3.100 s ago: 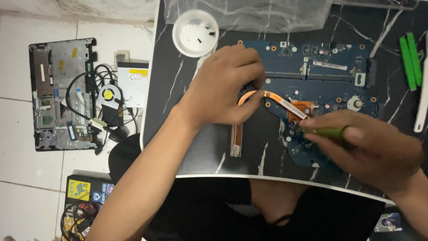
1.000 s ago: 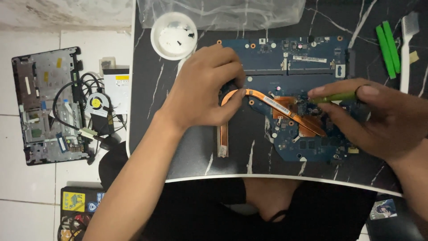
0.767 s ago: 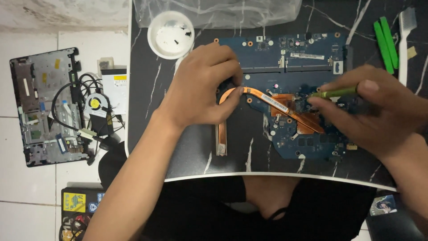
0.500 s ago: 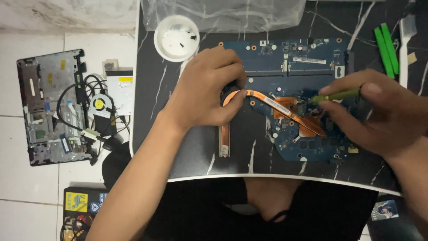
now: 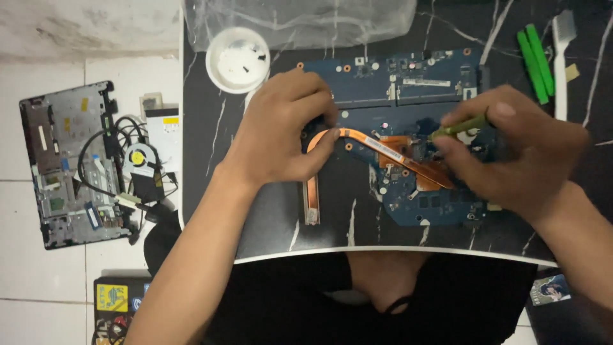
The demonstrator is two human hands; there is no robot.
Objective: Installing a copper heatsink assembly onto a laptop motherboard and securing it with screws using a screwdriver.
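Our left hand (image 5: pixel 284 131) is pressing curled fingers on the copper heat pipe (image 5: pixel 389 153), which is lying across the blue circuit board (image 5: pixel 408 96) on the table; our right hand (image 5: pixel 511 153) is gripping a green screwdriver (image 5: pixel 456 128), probably loosening its screws. Beyond, removed screws are sitting in a white dish (image 5: pixel 237 59).

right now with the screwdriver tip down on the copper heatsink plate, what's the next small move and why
Probably keep turning the green screwdriver in the right hand: its tip sits at the copper heatsink plate on the blue motherboard, while the left hand steadies the copper heat pipe.
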